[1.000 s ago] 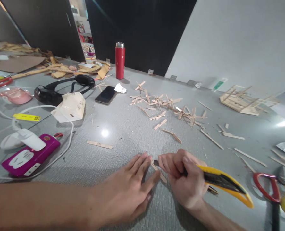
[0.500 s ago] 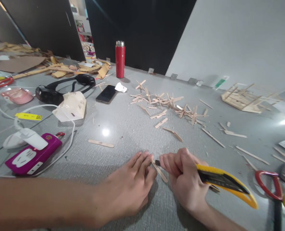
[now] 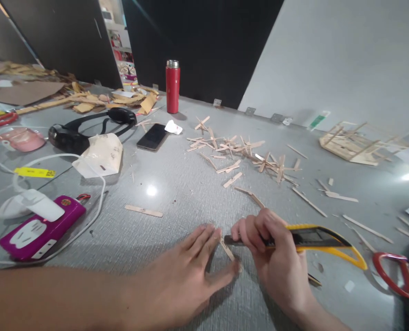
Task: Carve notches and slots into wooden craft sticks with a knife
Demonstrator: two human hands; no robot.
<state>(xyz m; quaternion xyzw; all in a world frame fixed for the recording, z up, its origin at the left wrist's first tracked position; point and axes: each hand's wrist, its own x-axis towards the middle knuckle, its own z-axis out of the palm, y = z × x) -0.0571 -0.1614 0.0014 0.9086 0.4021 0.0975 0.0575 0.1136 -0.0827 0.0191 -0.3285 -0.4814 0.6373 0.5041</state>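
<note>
A wooden craft stick (image 3: 227,249) lies on the grey table between my hands, with a dark mark or slit along it. My left hand (image 3: 193,271) pins it down, with fingertips at its far end and the thumb at its near end. My right hand (image 3: 276,257) is closed around a yellow and black utility knife (image 3: 323,236), whose blade end points left, right beside the stick. Whether the blade touches the wood I cannot tell. Another craft stick (image 3: 144,211) lies farther left.
A pile of craft sticks (image 3: 239,146) spreads beyond my hands. Red-handled cutters (image 3: 394,276) lie at right, a wooden stick frame (image 3: 359,143) behind. A red bottle (image 3: 173,87), phone (image 3: 153,137), black headset (image 3: 69,135) and purple device with a white cable (image 3: 48,227) stand or lie leftward.
My left thumb has stretched out to the stick's near end. The knife has swung to a more level angle, its handle higher, and my view has shifted slightly.
</note>
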